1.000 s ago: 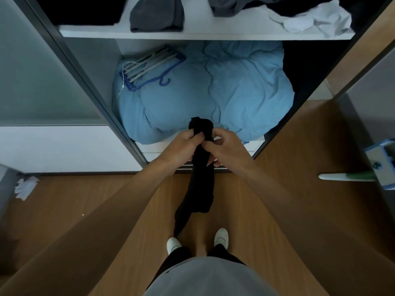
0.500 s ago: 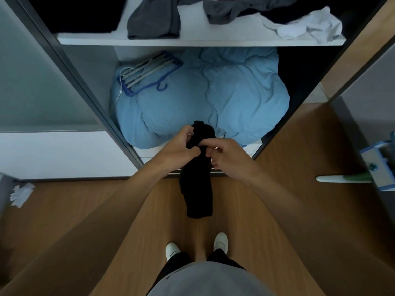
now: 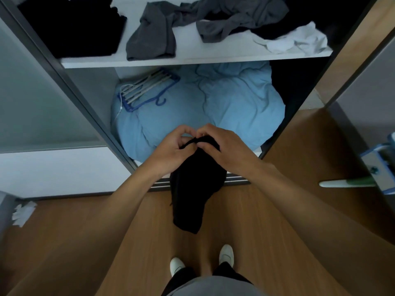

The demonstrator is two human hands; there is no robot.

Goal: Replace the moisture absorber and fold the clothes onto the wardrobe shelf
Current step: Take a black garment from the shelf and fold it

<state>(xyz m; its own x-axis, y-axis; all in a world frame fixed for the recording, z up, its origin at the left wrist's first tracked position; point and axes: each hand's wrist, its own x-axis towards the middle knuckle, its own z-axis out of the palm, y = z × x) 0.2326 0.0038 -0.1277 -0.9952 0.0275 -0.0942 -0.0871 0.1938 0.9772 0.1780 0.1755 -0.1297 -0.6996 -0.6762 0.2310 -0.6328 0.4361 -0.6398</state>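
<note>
Two hands: my left hand [image 3: 171,150] and right hand [image 3: 224,146] pinch the limp black cloth garment [image 3: 196,189] by its top edge; thin grip, so it may slip to the wooden floor [image 3: 267,221].

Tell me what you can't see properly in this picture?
Head view:
- Black garment: too dark to tell what kind it is. Its top is covered by the left grip and right grip.
- Black pile on the shelf: cut off by the top edge, folds lost in darkness.
- Blue-and-white object: cut off by the right edge.
- Lower compartment's right side: too dark to see inside.
</note>
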